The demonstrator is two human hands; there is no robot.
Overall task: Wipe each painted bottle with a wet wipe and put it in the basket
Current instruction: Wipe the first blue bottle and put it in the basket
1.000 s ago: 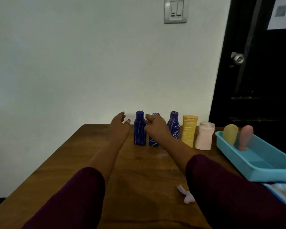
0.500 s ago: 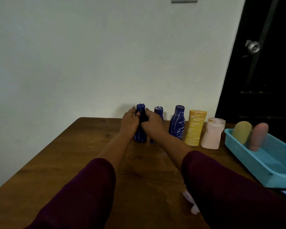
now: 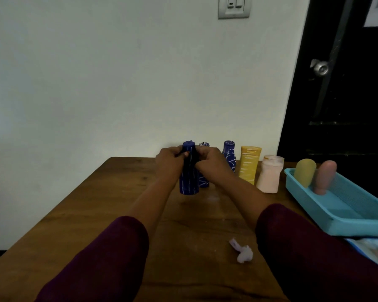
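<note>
A dark blue painted bottle [image 3: 188, 182] with white streaks is held by its neck between both hands, its base just above the wooden table [image 3: 96, 214]. My left hand [image 3: 169, 163] grips it from the left and my right hand [image 3: 212, 164] from the right. Behind it stand a second blue bottle [image 3: 204, 182], a third blue bottle [image 3: 229, 153], a yellow bottle [image 3: 249, 164] and a pale pink bottle [image 3: 270, 174]. The light blue basket [image 3: 336, 216] at the right holds an olive bottle [image 3: 304, 172] and a pink bottle [image 3: 324, 176].
A crumpled used wipe [image 3: 242, 251] lies on the table between my forearms. A wipes pack [image 3: 373, 251] shows at the right edge below the basket. A white wall stands right behind the bottles, and a dark door [image 3: 336, 83] is at the right.
Both hands reached to the leftmost blue bottle, closed round its neck and drew it toward me, out of the row. The camera view also shifted.
</note>
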